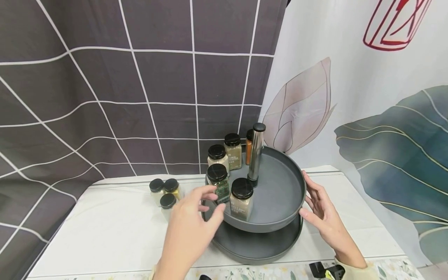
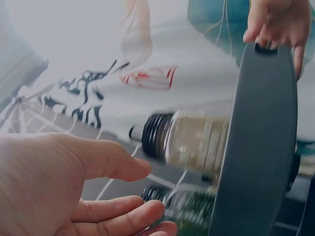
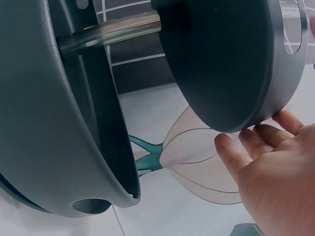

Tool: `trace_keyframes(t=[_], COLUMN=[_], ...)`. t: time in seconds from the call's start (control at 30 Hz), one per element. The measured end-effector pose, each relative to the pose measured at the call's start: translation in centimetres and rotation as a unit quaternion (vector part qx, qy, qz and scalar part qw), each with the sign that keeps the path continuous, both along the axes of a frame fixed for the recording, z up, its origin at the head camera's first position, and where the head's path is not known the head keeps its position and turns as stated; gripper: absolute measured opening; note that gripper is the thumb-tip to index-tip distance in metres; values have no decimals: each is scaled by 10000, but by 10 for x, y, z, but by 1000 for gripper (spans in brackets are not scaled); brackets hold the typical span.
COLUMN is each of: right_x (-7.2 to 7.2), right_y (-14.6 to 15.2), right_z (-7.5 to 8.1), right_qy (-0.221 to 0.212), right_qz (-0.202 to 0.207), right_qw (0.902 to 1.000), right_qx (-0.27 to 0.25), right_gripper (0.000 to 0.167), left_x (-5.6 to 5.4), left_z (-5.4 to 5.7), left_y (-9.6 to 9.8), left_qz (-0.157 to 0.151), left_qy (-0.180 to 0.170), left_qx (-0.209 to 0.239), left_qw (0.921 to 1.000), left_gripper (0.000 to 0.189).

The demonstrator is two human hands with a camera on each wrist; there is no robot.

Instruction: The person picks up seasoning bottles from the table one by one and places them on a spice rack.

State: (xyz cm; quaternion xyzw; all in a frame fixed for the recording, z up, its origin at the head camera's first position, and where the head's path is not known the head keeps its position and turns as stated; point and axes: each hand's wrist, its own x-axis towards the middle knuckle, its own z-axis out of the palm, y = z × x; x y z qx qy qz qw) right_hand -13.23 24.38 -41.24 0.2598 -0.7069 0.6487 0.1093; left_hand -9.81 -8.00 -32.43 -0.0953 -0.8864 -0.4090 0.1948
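Tiered tray [image 1: 280, 190], post [image 1: 256, 155] upright, right hand [image 1: 323, 216] touching rim

The bare left hand [image 1: 192, 219] extends forward, its thumb apart from its loosely bent fingers. To its right, the bare right hand [image 1: 324, 216] has its palm toward the left one, fingers slightly bent; a pale cream fabric sleeve [image 1: 357, 273] ends at its wrist.

The right hand [image 3: 278, 169] touches the rim of a slotted dark-gray round tray [image 3: 221, 64] with its fingertips. From a black collar [image 3: 172, 14] on that slotted tray, a shiny metal pole [image 3: 130, 29] runs across to a second round tray [image 3: 29, 98], set apart from it; behind the slotted tray show white-gridded dark fabric [image 3: 140, 76] and a pale pink leaf print [image 3: 197, 167]
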Motion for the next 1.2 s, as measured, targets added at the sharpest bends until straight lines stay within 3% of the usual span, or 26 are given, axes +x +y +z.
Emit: trace_keyframes(t=[0.3, 0.6, 1.2], right_x=[2, 0, -6], right_y=[0, 0, 2], right_z=[0, -1, -5], right_qy=[36, 151, 482], right_qz=[-88, -106, -340], right_qw=[10000, 9997, 9980], right_qx=[17, -126, -241], right_gripper=[62, 50, 45], left_x=[-8, -21, -31], left_z=[-5, -16, -52], left_y=[-38, -74, -105], left_qz=[681, 1313, 1948], left_qy=[-182, 68, -544], left_qx=[507, 410, 351], left_qw=[9962, 9905, 9787], left_gripper=[32, 30, 37])
